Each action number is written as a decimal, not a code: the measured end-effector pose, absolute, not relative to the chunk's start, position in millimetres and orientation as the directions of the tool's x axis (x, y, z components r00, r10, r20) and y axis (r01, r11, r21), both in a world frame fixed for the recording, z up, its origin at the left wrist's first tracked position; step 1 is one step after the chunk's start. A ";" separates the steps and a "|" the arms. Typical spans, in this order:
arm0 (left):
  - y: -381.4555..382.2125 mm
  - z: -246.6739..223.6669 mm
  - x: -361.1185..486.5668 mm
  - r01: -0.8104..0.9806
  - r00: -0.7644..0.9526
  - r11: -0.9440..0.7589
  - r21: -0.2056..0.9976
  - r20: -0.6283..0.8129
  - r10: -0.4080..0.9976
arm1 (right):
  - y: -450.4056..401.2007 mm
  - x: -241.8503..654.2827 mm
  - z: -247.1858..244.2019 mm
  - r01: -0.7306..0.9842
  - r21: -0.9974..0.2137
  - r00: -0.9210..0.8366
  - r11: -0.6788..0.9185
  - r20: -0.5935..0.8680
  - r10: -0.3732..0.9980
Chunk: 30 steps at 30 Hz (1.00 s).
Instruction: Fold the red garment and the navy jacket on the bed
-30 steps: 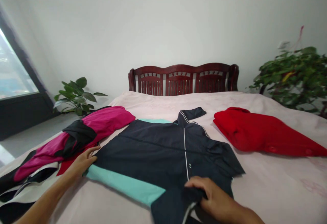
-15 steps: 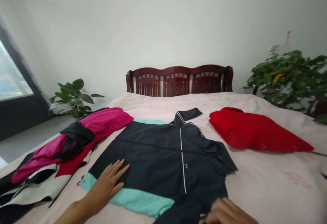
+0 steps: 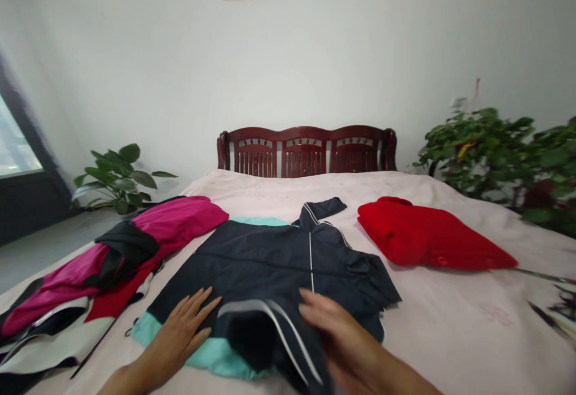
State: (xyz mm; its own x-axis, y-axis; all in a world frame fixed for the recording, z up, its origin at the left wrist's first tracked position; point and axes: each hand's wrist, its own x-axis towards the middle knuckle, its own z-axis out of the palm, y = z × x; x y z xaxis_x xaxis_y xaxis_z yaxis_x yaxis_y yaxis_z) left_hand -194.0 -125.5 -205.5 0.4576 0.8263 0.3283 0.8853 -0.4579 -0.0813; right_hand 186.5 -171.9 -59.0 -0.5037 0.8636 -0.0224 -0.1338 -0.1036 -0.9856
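Note:
A dark navy jacket (image 3: 256, 254) with turquoise panels and a white zip line lies spread on the bed. My left hand (image 3: 180, 330) rests flat on its lower left part, fingers spread across the navy and turquoise cloth. Nearer me, my right hand (image 3: 344, 338) is closed on the jacket's near sleeve (image 3: 294, 335), which has white stripes. That sleeve is lifted and bent over the jacket's front, its dark opening facing left. The far sleeve (image 3: 330, 208) lies stretched out beyond the collar side. My right fingertips are partly hidden behind the sleeve cloth.
Magenta, black, red and white clothes (image 3: 180, 221) lie heaped at the left. A folded red garment (image 3: 432, 236) is on the right, with scissors (image 3: 562, 305) near the right edge. Behind stand a wooden headboard (image 3: 303, 149) and leafy plants (image 3: 490, 155) on the pink bedsheet's far side.
My right hand has moved up and left, bringing the near sleeve over the jacket's front. My left hand stays flat on the jacket. The view has tilted up slightly and turned right.

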 end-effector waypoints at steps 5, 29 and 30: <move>-132.1 -194.2 -200.8 0.870 0.468 -0.493 0.013 0.296 0.833 | -130.1 181.7 -47.8 -0.251 -0.964 -0.413 -0.092 0.021 0.911; -154.2 -146.0 -150.6 0.757 0.323 -0.315 0.573 0.091 0.942 | -140.7 360.3 -122.2 0.742 -0.664 -0.211 0.090 -0.105 0.972; -143.3 -138.9 -146.2 0.761 0.280 -0.284 0.583 0.099 0.955 | -130.7 358.3 -118.6 0.756 -0.649 -0.138 0.089 -0.025 0.990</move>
